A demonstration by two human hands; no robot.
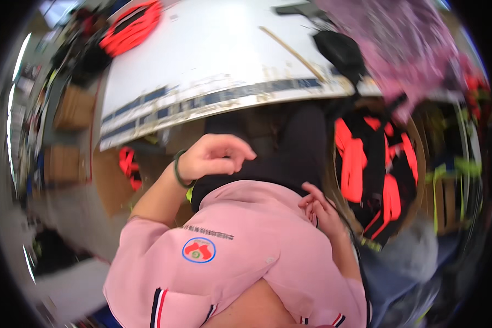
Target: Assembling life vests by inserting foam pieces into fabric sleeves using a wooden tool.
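My left hand (217,156), with a dark green bracelet (178,169) at the wrist, hovers above my lap near the front edge of the white table (213,54). Its fingers bend loosely, with a gap to the thumb and nothing visible between them. Low at my right side, my right hand (321,210) is by the waist of my pink shirt (246,218); its slightly bent fingers are apart and appear to hold nothing. Just right of that hand, a carton (418,136) holds bright orange and black fabric pieces (380,164).
A wooden strip (292,53) and a black bag-like item (340,52) lie on the table. Clear pinkish plastic sheeting (393,44) covers its right end. An orange fabric bundle (131,27) rests at the far left corner. Brown cartons (74,108) stand left.
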